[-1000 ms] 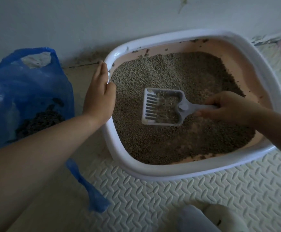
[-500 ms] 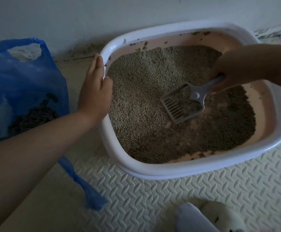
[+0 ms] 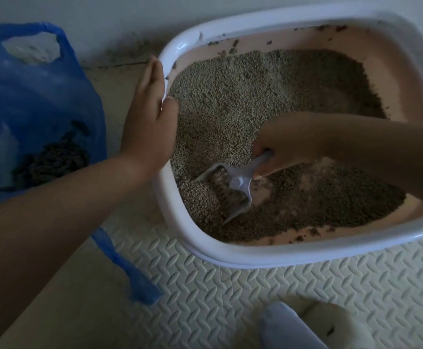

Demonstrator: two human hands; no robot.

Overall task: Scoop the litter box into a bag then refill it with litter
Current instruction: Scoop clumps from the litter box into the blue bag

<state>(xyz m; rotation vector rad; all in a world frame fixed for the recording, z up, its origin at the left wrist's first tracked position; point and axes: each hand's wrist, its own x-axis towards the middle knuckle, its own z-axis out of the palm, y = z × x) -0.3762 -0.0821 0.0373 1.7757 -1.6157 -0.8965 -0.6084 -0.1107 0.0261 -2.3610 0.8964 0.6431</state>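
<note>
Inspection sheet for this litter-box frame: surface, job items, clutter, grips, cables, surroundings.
Surface: cream embossed mat under the litter box; bare floor at left.
Job's things: white litter box holds litter; grey scoop dug into it; blue bag at left, dark waste inside.
Clutter: stray grains along the base of the wall.
Grips: left hand holds the box rim; right hand holds the scoop handle.
Cables: nothing seen.
Surroundings: pale wall behind; apparently a socked foot at bottom.
</note>
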